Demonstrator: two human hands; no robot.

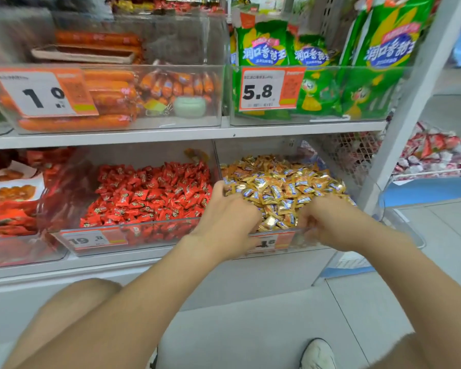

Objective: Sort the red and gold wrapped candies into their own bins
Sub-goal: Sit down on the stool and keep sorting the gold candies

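Two clear bins sit side by side on the lower shelf. The left bin [91, 239] holds a heap of red wrapped candies [147, 194]. The right bin [290, 242] holds a heap of gold wrapped candies [282, 182]. My left hand [229, 217] rests on the front left of the gold heap, next to the divider, its fingers bent down into the candies. My right hand [328, 219] is over the front right of the same heap, fingers curled among the wrappers. Blur hides whether either hand holds a candy.
Above, clear bins hold orange sausages [75, 121] and green snack bags [317, 83] behind price tags. Red snack packs [8, 209] fill the bin to the left. A white upright post [399, 123] stands right, with a wire basket of red-white candies [437, 155] beyond.
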